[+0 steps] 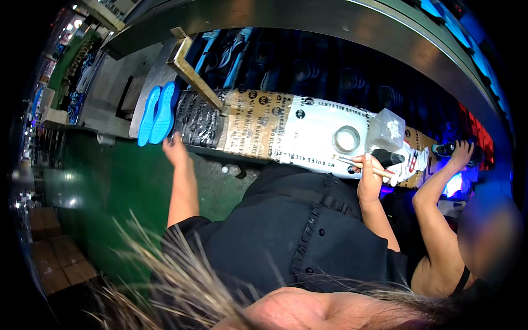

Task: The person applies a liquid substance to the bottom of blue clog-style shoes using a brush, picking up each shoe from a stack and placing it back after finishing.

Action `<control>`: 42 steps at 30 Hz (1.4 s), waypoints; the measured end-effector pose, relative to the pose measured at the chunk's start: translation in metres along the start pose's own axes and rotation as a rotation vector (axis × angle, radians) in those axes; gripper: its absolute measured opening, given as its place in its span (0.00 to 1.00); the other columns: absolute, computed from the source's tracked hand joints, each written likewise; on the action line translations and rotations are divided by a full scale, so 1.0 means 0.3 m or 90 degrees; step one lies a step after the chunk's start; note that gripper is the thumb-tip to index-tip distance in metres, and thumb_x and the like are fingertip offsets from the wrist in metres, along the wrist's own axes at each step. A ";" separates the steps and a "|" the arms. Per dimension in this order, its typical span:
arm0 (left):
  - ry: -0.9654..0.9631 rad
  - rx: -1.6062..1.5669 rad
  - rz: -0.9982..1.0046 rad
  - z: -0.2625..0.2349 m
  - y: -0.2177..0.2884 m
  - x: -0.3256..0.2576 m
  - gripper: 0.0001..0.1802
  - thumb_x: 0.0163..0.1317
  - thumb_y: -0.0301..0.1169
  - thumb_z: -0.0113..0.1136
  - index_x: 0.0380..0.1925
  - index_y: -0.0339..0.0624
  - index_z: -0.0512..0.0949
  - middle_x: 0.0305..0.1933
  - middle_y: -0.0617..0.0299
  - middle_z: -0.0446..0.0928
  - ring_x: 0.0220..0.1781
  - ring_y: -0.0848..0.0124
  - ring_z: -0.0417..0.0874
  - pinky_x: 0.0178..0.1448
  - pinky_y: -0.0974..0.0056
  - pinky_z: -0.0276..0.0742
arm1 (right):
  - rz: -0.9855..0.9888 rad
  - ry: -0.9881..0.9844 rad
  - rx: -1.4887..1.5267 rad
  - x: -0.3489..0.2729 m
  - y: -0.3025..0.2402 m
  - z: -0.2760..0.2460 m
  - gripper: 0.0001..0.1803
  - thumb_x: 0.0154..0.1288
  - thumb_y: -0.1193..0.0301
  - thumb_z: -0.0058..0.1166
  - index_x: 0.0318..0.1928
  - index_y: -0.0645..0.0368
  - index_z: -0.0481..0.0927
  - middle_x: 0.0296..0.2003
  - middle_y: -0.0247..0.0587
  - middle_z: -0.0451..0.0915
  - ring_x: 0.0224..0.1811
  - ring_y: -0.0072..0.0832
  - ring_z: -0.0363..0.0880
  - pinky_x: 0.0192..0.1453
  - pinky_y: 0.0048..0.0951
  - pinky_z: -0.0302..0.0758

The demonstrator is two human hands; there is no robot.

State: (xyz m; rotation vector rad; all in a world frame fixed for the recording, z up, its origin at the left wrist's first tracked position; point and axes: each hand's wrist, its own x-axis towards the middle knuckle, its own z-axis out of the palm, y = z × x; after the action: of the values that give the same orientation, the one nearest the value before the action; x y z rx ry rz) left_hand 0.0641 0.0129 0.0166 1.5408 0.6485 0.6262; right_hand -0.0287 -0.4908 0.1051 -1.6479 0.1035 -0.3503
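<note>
A pair of blue insoles lies side by side at the left end of the bench. My left hand is right at their near end, fingers a little apart and holding nothing; whether a fingertip touches the nearer insole I cannot tell. My right hand is closed around a slim brush with a pale wooden handle, its tip pointing left over the white covering. Just beyond that tip stands a round clear jar. A translucent plastic container sits behind my right hand.
Tape-wrapped covering runs along the bench, with a metal bracket rising over it. Behind are dark racks with shoes. At right, a co-worker's hand rests on a dark shoe. Cardboard boxes stand on the left floor.
</note>
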 end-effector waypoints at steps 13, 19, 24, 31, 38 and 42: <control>0.072 -0.203 -0.443 -0.221 -0.115 0.521 0.15 0.57 0.41 0.54 0.40 0.46 0.69 0.36 0.62 0.72 0.35 0.65 0.73 0.37 0.62 0.72 | 0.092 -0.060 -0.057 0.032 -0.025 0.186 0.20 0.66 0.62 0.41 0.27 0.66 0.77 0.19 0.36 0.74 0.22 0.17 0.68 0.28 0.18 0.64; 0.044 -0.048 -0.150 -0.388 -0.097 0.678 0.19 0.57 0.39 0.52 0.46 0.39 0.69 0.44 0.56 0.72 0.43 0.61 0.73 0.42 0.60 0.72 | 0.080 -0.081 -0.063 0.033 -0.036 0.237 0.20 0.65 0.62 0.43 0.26 0.66 0.77 0.19 0.36 0.73 0.22 0.18 0.68 0.28 0.19 0.64; 0.321 0.181 -0.108 -0.449 -0.097 0.697 0.25 0.56 0.44 0.53 0.50 0.40 0.69 0.49 0.54 0.73 0.46 0.60 0.75 0.48 0.56 0.71 | 0.121 -0.083 -0.068 0.036 -0.033 0.243 0.19 0.65 0.62 0.43 0.26 0.65 0.78 0.20 0.36 0.75 0.22 0.17 0.69 0.28 0.18 0.65; 0.197 0.039 -0.086 -0.447 -0.176 0.618 0.21 0.55 0.37 0.57 0.41 0.29 0.70 0.38 0.52 0.74 0.34 0.64 0.76 0.35 0.63 0.77 | 0.133 -0.089 -0.015 0.038 -0.033 0.231 0.16 0.65 0.66 0.43 0.27 0.65 0.78 0.20 0.36 0.75 0.24 0.19 0.70 0.29 0.19 0.67; 0.000 0.113 -0.047 -0.492 0.217 0.147 0.24 0.58 0.39 0.54 0.47 0.28 0.68 0.43 0.52 0.72 0.42 0.65 0.75 0.42 0.63 0.73 | 0.138 -0.060 0.049 0.007 -0.006 0.146 0.17 0.64 0.63 0.43 0.28 0.64 0.78 0.22 0.35 0.74 0.24 0.17 0.70 0.30 0.17 0.68; -0.104 0.014 -0.105 -0.644 0.193 0.122 0.24 0.58 0.37 0.55 0.49 0.30 0.66 0.45 0.53 0.72 0.45 0.65 0.74 0.47 0.62 0.70 | 0.146 -0.071 0.082 0.015 -0.003 0.138 0.17 0.64 0.63 0.44 0.28 0.64 0.78 0.22 0.35 0.74 0.23 0.17 0.69 0.29 0.17 0.67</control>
State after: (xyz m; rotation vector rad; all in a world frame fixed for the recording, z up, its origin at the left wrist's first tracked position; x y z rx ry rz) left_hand -0.0480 0.1692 0.0870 1.5238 0.6514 0.3656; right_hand -0.0127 -0.4525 0.1040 -1.5064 0.1801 -0.0884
